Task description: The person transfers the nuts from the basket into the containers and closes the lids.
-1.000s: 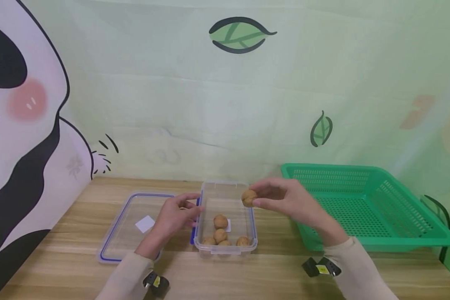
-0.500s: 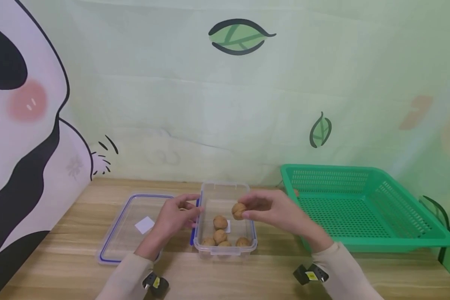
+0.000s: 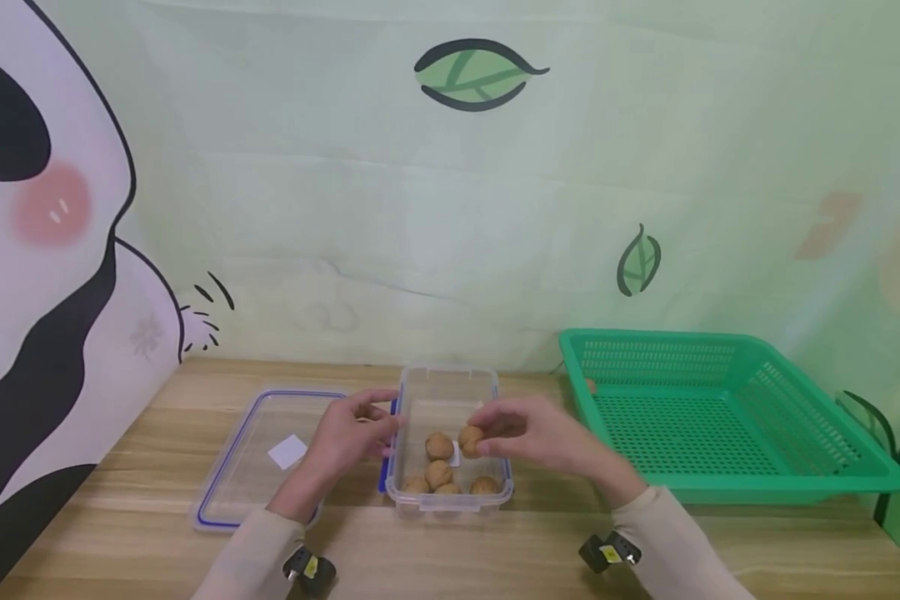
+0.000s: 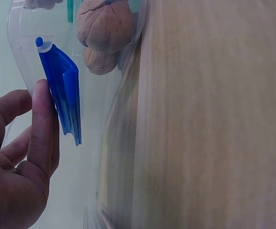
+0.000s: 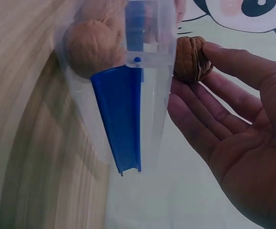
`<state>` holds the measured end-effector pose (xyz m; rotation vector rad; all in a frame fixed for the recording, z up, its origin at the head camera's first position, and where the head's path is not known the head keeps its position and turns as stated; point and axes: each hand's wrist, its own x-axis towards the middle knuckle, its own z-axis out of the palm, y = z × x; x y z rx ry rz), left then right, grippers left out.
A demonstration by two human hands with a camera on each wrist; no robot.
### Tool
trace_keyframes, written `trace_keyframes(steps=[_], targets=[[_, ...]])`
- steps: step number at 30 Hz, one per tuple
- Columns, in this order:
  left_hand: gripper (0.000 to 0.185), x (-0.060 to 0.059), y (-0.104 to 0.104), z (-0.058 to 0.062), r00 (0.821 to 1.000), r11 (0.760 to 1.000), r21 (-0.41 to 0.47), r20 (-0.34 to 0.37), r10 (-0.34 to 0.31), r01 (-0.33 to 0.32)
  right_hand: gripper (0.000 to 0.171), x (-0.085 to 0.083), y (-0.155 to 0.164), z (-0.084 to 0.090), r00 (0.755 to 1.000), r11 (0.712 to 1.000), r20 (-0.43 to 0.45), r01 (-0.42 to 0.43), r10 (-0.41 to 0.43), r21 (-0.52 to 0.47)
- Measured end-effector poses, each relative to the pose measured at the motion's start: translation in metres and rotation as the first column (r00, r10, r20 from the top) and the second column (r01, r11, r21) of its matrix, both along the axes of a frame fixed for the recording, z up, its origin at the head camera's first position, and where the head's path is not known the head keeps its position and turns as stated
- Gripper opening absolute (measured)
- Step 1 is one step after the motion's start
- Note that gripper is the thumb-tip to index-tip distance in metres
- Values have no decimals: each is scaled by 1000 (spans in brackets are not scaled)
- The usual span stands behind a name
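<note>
brown-shelled walnut sits pinched at the fingertips of the right hand, low over the middle of the clear plastic container, whose long axis runs away from the person; five more walnuts lie in its near half. the left hand curls its fingers against the container's left wall by the blue latch, steadying it on the counter.

left wrist view: thumb pressed beside the blue latch.

right wrist view: the walnut is held between thumb and fingertips, just beyond the container's rim.
</note>
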<state>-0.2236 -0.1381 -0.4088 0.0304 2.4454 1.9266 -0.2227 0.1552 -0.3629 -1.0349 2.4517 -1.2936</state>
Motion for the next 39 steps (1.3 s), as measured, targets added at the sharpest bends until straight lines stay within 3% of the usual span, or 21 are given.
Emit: trace_keyframes(steps=[21, 39], targets=[[46, -3, 0, -2, 1000, 1000, 19, -10, -13, 13, 25, 5, -8, -5, 998, 993, -51, 38, -33, 113], [46, -1, 0, -1, 1000, 1000, 7, -5, -9, 9, 26, 11, -16, -7, 986, 971, -150, -40, 77, 235]])
